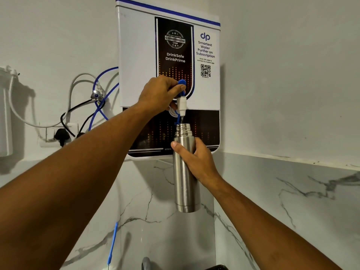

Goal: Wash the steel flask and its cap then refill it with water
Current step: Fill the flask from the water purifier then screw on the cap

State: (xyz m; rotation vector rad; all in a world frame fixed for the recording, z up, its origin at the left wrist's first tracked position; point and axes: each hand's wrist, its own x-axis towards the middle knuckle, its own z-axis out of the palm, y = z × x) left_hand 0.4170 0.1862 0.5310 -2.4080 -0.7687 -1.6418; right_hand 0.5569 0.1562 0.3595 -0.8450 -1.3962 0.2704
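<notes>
Steel flask (pixel 184 184): upright, uncapped, held in the air with its threaded mouth directly under the white spout (pixel 182 106) of the wall-mounted water purifier (pixel 136 55). The mouth is close to the nozzle but not touching it. A thin water stream (pixel 181 120) runs from spout into mouth. Cap: not in view.

Step in hand, as judged: the refill, last part of the task; washing is presumably done. You cannot read the fill level through the steel wall.

Your right hand (pixel 196 160) grips the flask around its upper body, just below the shoulder. Its fingers wrap closed behind the flask and the thumb (pixel 176 146) lies across the front. Your left hand (pixel 157 92) is curled closed on the blue tap lever (pixel 181 82) above the spout. Thumb and forefinger pinch the lever; the other fingers fold beneath.

Next move calls for:
- hold the mouth centred under the stream, flask plumb;
- watch the neck for rising water;
- let go of the lever before the level reaches the threads;
- only then lower the flask away.

Risk: the mouth is narrow, so a slight drift sends water down the outside.
</notes>
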